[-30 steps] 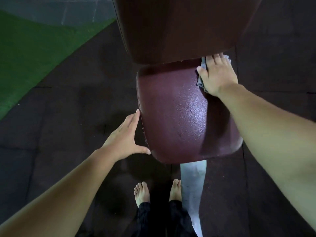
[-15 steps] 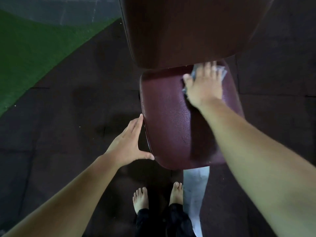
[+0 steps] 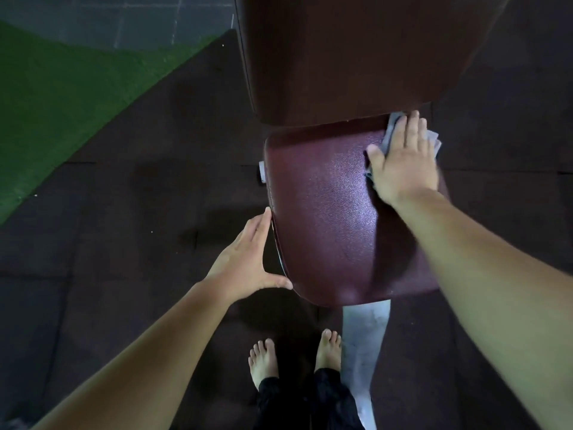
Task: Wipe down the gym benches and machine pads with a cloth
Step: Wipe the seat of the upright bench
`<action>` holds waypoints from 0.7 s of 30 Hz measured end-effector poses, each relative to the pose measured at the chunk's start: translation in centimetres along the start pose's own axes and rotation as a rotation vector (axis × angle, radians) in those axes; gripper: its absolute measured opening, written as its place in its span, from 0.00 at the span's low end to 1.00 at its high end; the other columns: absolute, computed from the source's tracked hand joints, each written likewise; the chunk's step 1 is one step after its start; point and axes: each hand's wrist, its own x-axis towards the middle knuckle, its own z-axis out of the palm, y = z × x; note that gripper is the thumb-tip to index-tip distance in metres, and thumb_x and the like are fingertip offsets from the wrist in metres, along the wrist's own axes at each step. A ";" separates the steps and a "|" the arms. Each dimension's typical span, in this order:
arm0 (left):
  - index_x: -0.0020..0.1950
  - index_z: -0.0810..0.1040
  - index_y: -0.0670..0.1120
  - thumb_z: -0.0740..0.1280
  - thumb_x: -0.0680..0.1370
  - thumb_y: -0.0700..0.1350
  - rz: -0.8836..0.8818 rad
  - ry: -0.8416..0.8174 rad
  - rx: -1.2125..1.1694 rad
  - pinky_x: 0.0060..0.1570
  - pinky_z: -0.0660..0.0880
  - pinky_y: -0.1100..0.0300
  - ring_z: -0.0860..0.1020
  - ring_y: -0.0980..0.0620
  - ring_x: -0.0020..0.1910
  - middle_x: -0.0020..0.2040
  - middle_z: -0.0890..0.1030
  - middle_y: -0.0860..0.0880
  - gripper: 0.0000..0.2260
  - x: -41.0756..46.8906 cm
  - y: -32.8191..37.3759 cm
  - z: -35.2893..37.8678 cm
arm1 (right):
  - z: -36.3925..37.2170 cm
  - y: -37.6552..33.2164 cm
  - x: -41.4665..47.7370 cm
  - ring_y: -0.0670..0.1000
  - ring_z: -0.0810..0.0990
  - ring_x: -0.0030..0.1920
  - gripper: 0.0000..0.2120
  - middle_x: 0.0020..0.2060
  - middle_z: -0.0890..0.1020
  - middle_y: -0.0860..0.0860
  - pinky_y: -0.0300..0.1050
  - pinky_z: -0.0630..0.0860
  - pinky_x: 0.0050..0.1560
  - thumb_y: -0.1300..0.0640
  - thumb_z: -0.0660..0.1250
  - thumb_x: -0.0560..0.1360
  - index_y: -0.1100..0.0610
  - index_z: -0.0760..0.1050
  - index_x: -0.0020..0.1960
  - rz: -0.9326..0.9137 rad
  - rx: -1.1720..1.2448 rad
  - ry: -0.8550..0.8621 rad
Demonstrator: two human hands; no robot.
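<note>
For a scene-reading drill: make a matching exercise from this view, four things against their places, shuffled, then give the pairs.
1 cloth
2 left hand
3 green turf
4 grey frame beam

a far left floor
b under the right hand, on the seat pad's far right corner
c against the seat pad's left edge
d below the seat pad's near end

Pairs: 1-b, 2-c, 3-a, 4-d

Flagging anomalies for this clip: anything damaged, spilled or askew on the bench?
Nothing damaged or spilled: the seat pad shows no tears, and the right hand presses the cloth flat at its far right corner. Only oddity: bare feet on the floor.
</note>
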 end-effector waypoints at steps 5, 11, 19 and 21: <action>0.83 0.32 0.55 0.78 0.61 0.72 0.006 0.008 0.006 0.70 0.73 0.51 0.64 0.54 0.78 0.81 0.50 0.59 0.68 0.0 -0.1 0.1 | 1.9 -11.4 -3.2 0.58 0.44 0.83 0.38 0.83 0.47 0.59 0.57 0.42 0.81 0.37 0.47 0.83 0.60 0.46 0.84 -0.219 0.038 -0.053; 0.83 0.34 0.55 0.79 0.61 0.70 0.000 0.012 -0.018 0.71 0.72 0.50 0.63 0.55 0.79 0.80 0.50 0.61 0.68 0.0 0.1 0.2 | 2.1 -5.6 -6.5 0.56 0.45 0.83 0.39 0.83 0.46 0.57 0.56 0.46 0.82 0.37 0.45 0.82 0.60 0.45 0.84 -0.395 -0.007 -0.078; 0.84 0.35 0.53 0.79 0.61 0.70 0.009 0.022 -0.017 0.70 0.74 0.50 0.65 0.55 0.78 0.80 0.52 0.60 0.68 -0.1 -0.3 0.3 | 1.9 -4.8 -9.9 0.59 0.43 0.83 0.39 0.83 0.45 0.61 0.60 0.45 0.82 0.37 0.45 0.83 0.62 0.43 0.83 -0.050 0.004 -0.061; 0.84 0.37 0.52 0.80 0.61 0.68 0.013 0.029 -0.044 0.70 0.73 0.51 0.65 0.54 0.78 0.80 0.53 0.60 0.68 0.0 -0.4 0.5 | 3.4 -8.9 -12.9 0.59 0.44 0.83 0.39 0.83 0.47 0.60 0.59 0.46 0.82 0.37 0.47 0.83 0.62 0.45 0.83 -0.230 -0.008 -0.074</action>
